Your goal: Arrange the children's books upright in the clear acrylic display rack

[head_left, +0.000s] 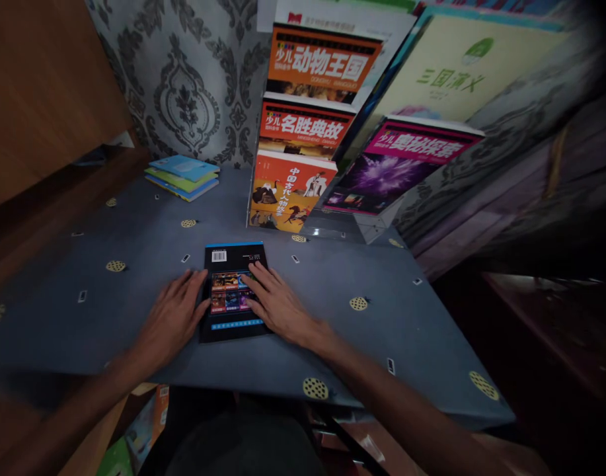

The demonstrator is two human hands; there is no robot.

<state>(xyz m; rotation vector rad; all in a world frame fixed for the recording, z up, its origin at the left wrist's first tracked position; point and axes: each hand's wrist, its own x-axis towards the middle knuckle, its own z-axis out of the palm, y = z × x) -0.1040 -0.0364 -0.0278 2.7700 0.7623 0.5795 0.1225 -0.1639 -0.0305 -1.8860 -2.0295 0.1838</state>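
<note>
A black book [236, 261] with a blue top edge, a barcode and a grid of small pictures lies flat on the table. Its back cover faces up. My left hand [178, 305] rests at the book's left edge, fingers stretched out and pointing away from me. Across the right side of the book lies my right hand [279, 305], palm down with its fingers spread over the pictures. Neither hand is wrapped around the book. Part of the picture grid is hidden under the right fingers.
A clear display stand [327, 228] at the back holds upright books, among them an orange book [287, 192] and a purple book [396, 168]. A small stack of thin books [182, 173] lies at the back left. More books [144, 430] are below the table's front edge.
</note>
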